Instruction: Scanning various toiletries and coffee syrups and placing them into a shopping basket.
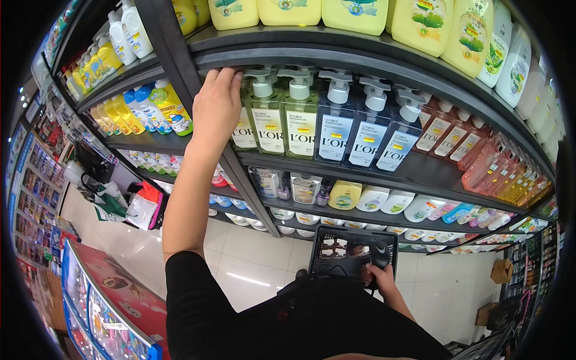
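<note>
My left hand (pixel 218 102) reaches up to the left end of a shelf, its fingers bent and close together beneath the board above. It covers the top of the leftmost green pump bottle (pixel 243 129); whatever the fingertips hold is hidden. To the right stand more green pump bottles (pixel 268 129), then dark blue pump bottles (pixel 334 129). Lower down, my right hand (pixel 384 281) is closed around a black handheld device (pixel 379 255) with a rounded head, which looks like a barcode scanner. That device is over a black plastic basket (pixel 317 252).
Pink pump bottles (pixel 437 129) continue along the shelf (pixel 288 165). Large yellow bottles (pixel 354 15) line the shelf above; mixed bottles (pixel 345 195) fill the one below. A dark upright post (pixel 174 48) divides the bays. A red-topped display case (pixel 123 282) stands at left on the tiled floor.
</note>
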Motion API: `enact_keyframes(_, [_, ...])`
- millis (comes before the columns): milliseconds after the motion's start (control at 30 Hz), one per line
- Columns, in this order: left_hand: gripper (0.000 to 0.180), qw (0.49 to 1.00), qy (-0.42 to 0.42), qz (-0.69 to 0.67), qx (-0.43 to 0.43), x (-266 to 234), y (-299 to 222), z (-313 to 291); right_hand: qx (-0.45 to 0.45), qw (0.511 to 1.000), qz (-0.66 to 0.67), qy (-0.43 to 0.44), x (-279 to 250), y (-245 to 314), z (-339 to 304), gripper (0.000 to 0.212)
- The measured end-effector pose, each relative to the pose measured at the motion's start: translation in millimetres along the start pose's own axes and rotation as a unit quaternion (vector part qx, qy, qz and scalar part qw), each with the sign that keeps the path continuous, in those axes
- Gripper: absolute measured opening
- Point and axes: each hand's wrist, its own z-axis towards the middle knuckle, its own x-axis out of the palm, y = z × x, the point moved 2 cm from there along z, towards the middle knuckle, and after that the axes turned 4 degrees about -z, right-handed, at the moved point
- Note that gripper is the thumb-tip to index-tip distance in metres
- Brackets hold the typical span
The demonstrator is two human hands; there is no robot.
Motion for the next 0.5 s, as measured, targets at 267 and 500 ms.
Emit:
enact_keyframes(267, [0.017, 1.0, -0.014, -0.026, -0.008, 2.1, -3.1, -2.6, -0.007, 0.999, 0.031, 0.002, -3.5, -3.4, 0.7, 0.017])
enact_keyframes(500, [0.02, 1.0, -0.011, 0.008, -0.003, 8.4, -0.5, -4.9, -0.008, 0.999, 0.033, -0.015, -7.3, -21.7, 5.8, 0.015])
